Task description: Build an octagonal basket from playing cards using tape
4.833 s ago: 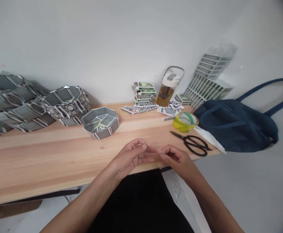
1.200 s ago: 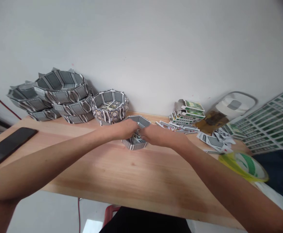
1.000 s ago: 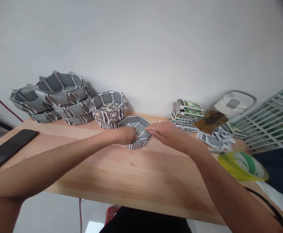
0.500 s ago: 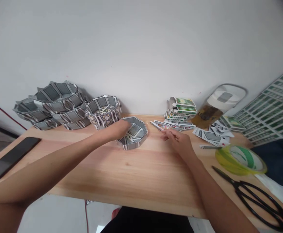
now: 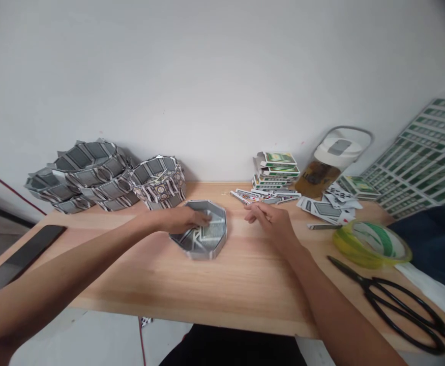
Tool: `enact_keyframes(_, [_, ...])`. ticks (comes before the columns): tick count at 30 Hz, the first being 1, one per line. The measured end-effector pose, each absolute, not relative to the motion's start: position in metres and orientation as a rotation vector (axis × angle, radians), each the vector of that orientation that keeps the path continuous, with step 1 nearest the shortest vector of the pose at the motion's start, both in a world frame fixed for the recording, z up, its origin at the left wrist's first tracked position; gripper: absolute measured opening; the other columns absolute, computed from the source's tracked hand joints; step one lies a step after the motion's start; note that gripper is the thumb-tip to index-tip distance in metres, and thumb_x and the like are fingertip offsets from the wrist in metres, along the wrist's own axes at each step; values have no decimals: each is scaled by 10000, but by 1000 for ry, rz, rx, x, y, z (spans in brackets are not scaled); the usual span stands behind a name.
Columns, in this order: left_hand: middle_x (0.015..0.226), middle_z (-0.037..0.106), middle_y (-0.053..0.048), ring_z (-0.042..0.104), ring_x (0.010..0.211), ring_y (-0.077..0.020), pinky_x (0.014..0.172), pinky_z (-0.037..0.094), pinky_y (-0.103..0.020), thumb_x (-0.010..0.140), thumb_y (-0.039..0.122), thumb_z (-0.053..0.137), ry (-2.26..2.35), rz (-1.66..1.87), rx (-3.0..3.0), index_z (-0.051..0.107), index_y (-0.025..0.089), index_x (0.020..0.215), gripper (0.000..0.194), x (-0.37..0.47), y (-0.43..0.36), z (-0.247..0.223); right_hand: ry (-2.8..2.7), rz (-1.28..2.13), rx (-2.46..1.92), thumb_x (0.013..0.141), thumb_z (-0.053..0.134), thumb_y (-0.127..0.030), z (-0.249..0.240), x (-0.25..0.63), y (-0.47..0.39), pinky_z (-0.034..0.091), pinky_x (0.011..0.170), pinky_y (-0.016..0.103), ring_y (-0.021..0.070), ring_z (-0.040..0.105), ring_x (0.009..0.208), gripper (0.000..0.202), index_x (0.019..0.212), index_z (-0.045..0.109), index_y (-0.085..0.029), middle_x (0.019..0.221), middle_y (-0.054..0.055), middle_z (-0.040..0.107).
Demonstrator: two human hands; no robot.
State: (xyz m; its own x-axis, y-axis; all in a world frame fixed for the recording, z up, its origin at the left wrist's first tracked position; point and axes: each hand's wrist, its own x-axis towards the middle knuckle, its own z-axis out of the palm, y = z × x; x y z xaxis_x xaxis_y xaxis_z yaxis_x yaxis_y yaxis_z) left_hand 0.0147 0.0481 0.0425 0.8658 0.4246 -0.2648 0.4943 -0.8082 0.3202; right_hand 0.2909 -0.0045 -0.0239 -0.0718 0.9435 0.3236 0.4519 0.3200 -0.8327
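My left hand is closed on the left side of a shallow octagonal tray folded from playing cards, fingers reaching over its rim. Loose patterned cards lie on the tray's bottom; the tray is slightly blurred. To the right, my right hand hovers with curled, pinched fingers; whether something small is between them cannot be seen. Just beyond it lies a pile of folded card strips against the back of the wooden table.
Woven card baskets and a patterned one stand back left, a phone in front. On the right are stacked card boxes, a drink bottle, loose cards, yellow tape and black scissors.
My left hand and the tray have shifted toward me and slightly left. My right hand has stayed near the folded strips, fingers still curled. The view has turned a little.
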Motion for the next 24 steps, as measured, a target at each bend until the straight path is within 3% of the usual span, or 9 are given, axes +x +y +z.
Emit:
enact_keyframes(2, [1340, 593, -50, 531, 1245, -155, 1038, 393, -254, 874, 38, 416, 605, -252, 2606, 653, 219, 1155, 409, 20, 39, 49, -1585, 672, -1270, 936, 443, -415, -22, 292, -5, 522, 701, 272, 160, 680, 665, 320, 943, 680, -199, 727, 15, 722])
enact_keyframes(6, [1263, 646, -48, 600, 1145, -156, 988, 430, -264, 873, 37, 398, 1007, -36, 2537, 610, 196, 1207, 427, 25, 10, 55, -1502, 644, -1273, 931, 441, -423, -21, 296, -3, 520, 657, 268, 150, 656, 601, 342, 933, 680, -179, 684, 12, 700])
enact_keyframes(9, [1299, 621, -51, 594, 1151, -175, 974, 448, -288, 909, 79, 372, 1054, -73, 2524, 586, 209, 1230, 408, 22, -14, 53, -1537, 634, -1286, 929, 444, -410, -24, 296, -2, 512, 650, 263, 145, 650, 593, 334, 927, 682, -177, 668, 3, 690])
enact_keyframes(14, [1502, 392, -124, 378, 1380, -237, 1118, 331, -347, 978, 299, 387, 945, -357, 2614, 467, 149, 1365, 423, 18, -35, 38, -1602, 640, -1298, 928, 453, -374, -29, 295, -2, 491, 654, 242, 134, 646, 607, 298, 922, 684, -186, 678, -9, 689])
enact_keyframes(20, [1494, 381, -180, 269, 1432, -230, 1145, 254, -312, 983, 240, 370, 848, -541, 2758, 443, 75, 1376, 432, 23, -33, 30, -1650, 623, -1314, 934, 447, -383, -28, 297, -2, 479, 653, 240, 134, 644, 609, 306, 922, 688, -194, 673, -11, 686])
enact_keyframes(24, [1497, 403, -117, 423, 1347, -205, 1048, 358, -262, 969, 251, 397, 876, -522, 2653, 446, 168, 1373, 415, 23, -29, 44, -1639, 622, -1312, 932, 441, -411, -29, 298, -1, 486, 645, 244, 132, 633, 571, 324, 930, 685, -197, 661, -14, 683])
